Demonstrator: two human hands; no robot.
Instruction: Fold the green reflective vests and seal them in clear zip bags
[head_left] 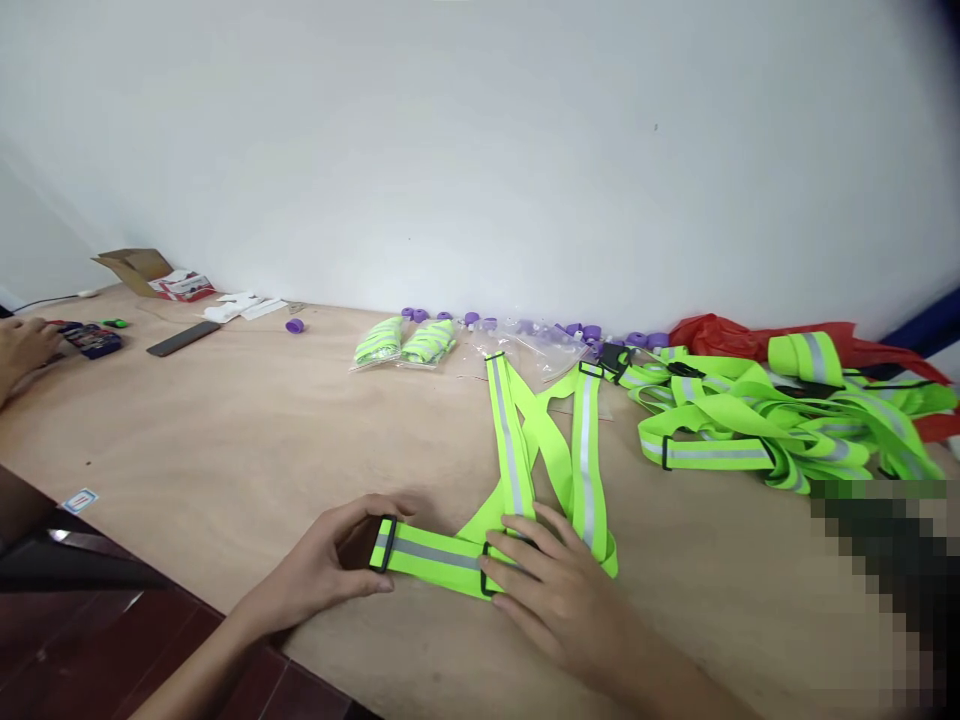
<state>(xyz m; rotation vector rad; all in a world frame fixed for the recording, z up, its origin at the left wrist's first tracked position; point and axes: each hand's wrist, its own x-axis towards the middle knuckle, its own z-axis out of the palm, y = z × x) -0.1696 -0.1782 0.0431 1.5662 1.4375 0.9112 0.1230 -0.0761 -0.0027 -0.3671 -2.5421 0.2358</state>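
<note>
A neon green strap harness (587,470) with grey reflective stripes lies on the wooden table, its straps crossing behind the front band. My left hand (330,560) is at the left end of the band, thumb and fingers curved around the black slider buckle (388,544) there. Spread over the harness near a second black buckle (487,570), my right hand (559,590) presses down with its fingers apart, partly covering that buckle.
Tangled green straps (750,420) and red plastic (720,335) lie at the right. Two bagged strap bundles (379,342), clear bags (540,345) and purple caps (295,326) are further back. Another person's hand (26,348) is at the far left, near a cardboard box (135,268).
</note>
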